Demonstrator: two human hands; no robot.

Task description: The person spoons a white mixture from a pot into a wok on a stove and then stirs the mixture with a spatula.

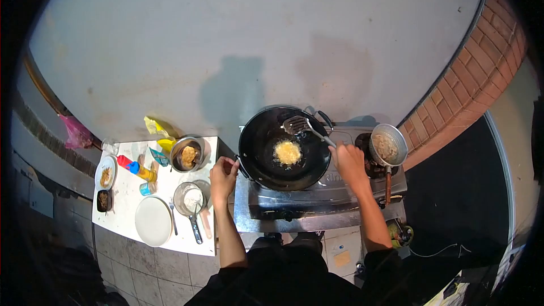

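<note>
A black wok point(258, 173) stands on the steel gas stove point(269, 207), with a pale golden frying piece point(288, 152) bubbling in oil at its bottom. My right hand point(349, 163) is closed around the handle of a slotted spatula point(296, 125). The spatula's head is over the far right inside of the wok, apart from the frying piece. At the wok's left side, my left hand point(224, 177) has its fingers curled on the wok's side handle point(242, 167).
Right of the wok, a small saucepan point(389, 143) of food sits on another burner, its wooden handle toward me. The white table point(122, 215) at left carries a steel pot point(187, 154), a saucepan with white powder point(192, 198), a plate point(153, 221) and sauce bottles point(141, 171). A wall point(272, 39) rises behind.
</note>
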